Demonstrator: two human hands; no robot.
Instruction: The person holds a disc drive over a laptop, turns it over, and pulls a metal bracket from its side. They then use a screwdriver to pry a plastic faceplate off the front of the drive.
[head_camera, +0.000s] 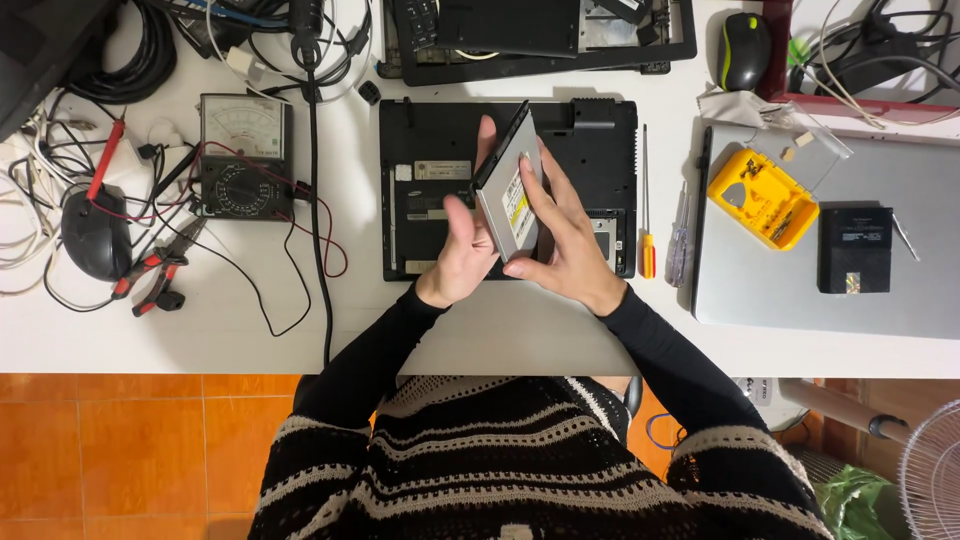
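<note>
Both hands hold a slim optical drive (512, 195) tilted on edge above the upturned black laptop (600, 180): left hand (468, 245) cupping its underside, right hand (568, 235) gripping its labelled face.

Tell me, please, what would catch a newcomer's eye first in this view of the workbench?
First, the two hands, left and right, holding a slim grey optical drive tilted above an upturned black laptop at the centre of the white table. Next, the bright yellow bit case on a silver laptop at right, and the analogue multimeter with tangled leads at left.
</note>
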